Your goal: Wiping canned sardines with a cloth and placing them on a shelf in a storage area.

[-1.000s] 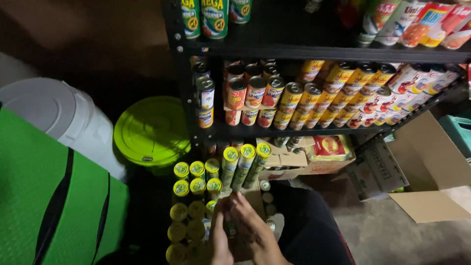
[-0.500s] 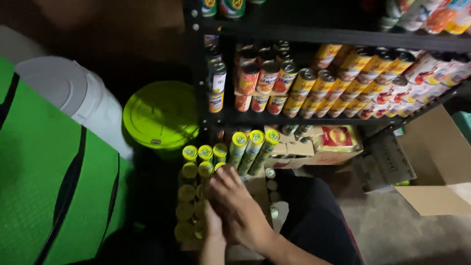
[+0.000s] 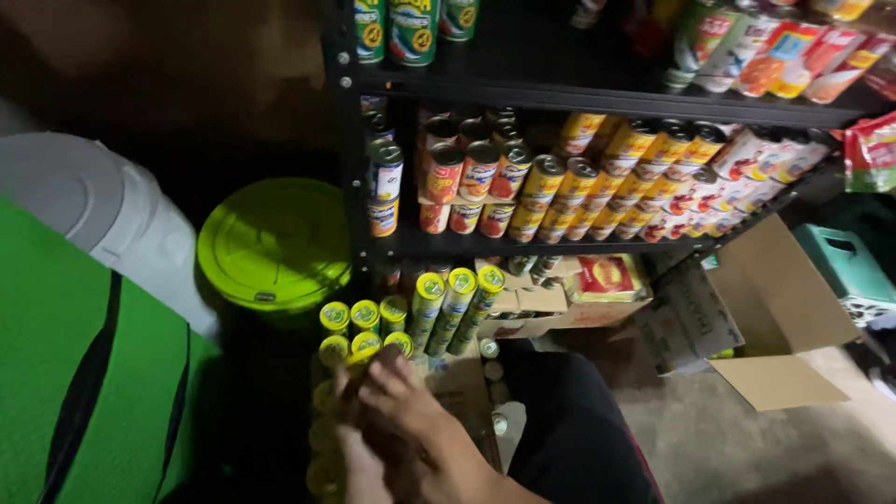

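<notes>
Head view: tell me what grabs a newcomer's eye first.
The lime-green bucket lid glows at left beside the dark shelf unit. Rows of red and yellow cans crowd its middle shelf. Below, both hands meet over yellow-topped cans packed upright.

Yellow-lidded cans (image 3: pixel 366 317) — upright, packed in rows — low beside the shelf.

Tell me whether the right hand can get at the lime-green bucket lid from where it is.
Probably yes. The right hand rests over the yellow-topped cans, and the bucket lid lies just beyond them, its top bare; only the low cans stand between.
</notes>
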